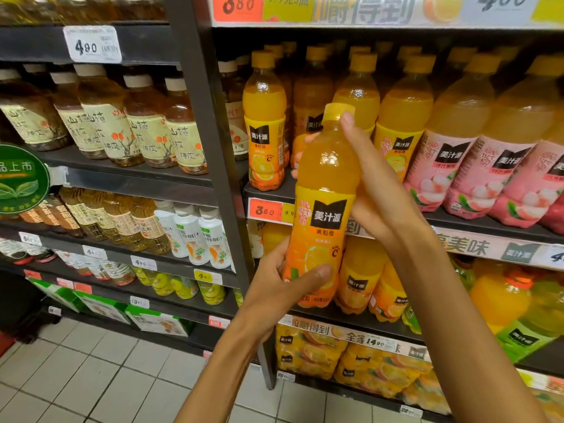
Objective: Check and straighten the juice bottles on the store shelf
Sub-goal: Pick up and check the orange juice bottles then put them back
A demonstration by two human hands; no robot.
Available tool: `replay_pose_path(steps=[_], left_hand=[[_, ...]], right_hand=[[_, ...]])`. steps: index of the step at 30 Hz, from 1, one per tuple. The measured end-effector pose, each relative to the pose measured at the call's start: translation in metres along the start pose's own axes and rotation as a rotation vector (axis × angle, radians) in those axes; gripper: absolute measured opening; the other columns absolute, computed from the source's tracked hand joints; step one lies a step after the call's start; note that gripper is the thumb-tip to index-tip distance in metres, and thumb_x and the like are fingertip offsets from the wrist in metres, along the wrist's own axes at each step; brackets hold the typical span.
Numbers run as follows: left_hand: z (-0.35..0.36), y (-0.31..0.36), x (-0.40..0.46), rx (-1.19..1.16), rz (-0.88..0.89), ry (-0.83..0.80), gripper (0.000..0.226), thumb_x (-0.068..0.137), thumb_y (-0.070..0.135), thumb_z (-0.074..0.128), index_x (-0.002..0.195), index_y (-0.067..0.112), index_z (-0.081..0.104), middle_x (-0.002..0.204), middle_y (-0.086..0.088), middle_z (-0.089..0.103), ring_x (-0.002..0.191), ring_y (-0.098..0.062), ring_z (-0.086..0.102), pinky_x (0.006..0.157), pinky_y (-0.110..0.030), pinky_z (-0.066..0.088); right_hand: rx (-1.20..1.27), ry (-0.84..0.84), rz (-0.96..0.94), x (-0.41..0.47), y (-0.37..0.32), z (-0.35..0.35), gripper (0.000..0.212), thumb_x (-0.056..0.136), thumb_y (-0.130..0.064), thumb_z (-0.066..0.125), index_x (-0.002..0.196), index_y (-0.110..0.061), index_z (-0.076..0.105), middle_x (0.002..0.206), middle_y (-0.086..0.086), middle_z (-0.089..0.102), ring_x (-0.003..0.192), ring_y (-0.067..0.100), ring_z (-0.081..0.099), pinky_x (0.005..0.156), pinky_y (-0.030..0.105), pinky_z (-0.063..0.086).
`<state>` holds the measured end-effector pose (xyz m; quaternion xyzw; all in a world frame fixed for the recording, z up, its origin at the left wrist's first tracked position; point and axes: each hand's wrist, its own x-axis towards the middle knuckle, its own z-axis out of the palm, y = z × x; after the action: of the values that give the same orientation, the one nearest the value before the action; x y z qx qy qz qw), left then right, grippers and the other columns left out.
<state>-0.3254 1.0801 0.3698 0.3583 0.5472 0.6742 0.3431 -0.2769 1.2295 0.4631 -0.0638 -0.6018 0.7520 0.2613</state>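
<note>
Holding the orange juice bottle off the shelf, left hand gripping its base, right hand clasping its shoulder, and risking toppling the upright neighbouring bottles when sliding it back.

Dark metal store shelf, orange price tag on front edge: orange-juice plastic bottles w/ yellow caps upright at left, pink-labelled lychee bottles beside them at right.

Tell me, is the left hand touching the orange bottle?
Touching. The head view shows the left hand wrapped around the lower label of the orange bottle, thumb pressed across its front.
</note>
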Motion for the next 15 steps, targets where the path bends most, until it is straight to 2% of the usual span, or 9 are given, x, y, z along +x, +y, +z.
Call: replay_pose_path(steps=[3, 7, 10, 15], left_hand=[[-0.004, 0.0, 0.007, 0.084, 0.082, -0.001, 0.057, 0.068, 0.03, 0.076, 0.121, 0.032, 0.054, 0.114, 0.004, 0.069, 0.106, -0.015, 0.066, 0.082, -0.024, 0.054], [-0.004, 0.0, 0.015, 0.109, 0.146, -0.057, 0.057, 0.073, 0.017, 0.076, 0.123, 0.031, 0.052, 0.117, 0.005, 0.067, 0.108, -0.014, 0.064, 0.084, -0.021, 0.052], [-0.006, 0.001, 0.019, 0.085, 0.144, -0.078, 0.057, 0.074, 0.006, 0.075, 0.12, 0.032, 0.054, 0.117, 0.007, 0.067, 0.11, -0.012, 0.063, 0.084, -0.018, 0.051], [-0.008, -0.002, 0.021, 0.064, 0.139, -0.092, 0.06, 0.069, 0.006, 0.078, 0.118, 0.031, 0.056, 0.118, 0.008, 0.067, 0.113, -0.012, 0.062, 0.086, -0.019, 0.05]], right_hand=[[-0.018, -0.06, -0.098, -0.01, -0.003, 0.003, 0.039, 0.097, -0.045, 0.043, 0.109, -0.015, 0.065, 0.104, 0.009, 0.071, 0.105, 0.031, 0.066, 0.085, 0.038, 0.055], [-0.054, -0.193, -0.262, -0.02, -0.007, 0.003, 0.049, 0.083, -0.056, 0.056, 0.111, -0.015, 0.061, 0.106, 0.006, 0.068, 0.104, 0.029, 0.063, 0.085, 0.042, 0.052], [-0.109, -0.266, -0.331, -0.026, -0.008, 0.0, 0.05, 0.082, -0.057, 0.06, 0.111, -0.017, 0.062, 0.11, 0.004, 0.066, 0.105, 0.029, 0.062, 0.085, 0.044, 0.05], [-0.166, -0.356, -0.354, -0.03, -0.006, -0.002, 0.045, 0.083, -0.055, 0.06, 0.113, -0.021, 0.064, 0.113, 0.0, 0.065, 0.108, 0.025, 0.061, 0.089, 0.041, 0.05]])
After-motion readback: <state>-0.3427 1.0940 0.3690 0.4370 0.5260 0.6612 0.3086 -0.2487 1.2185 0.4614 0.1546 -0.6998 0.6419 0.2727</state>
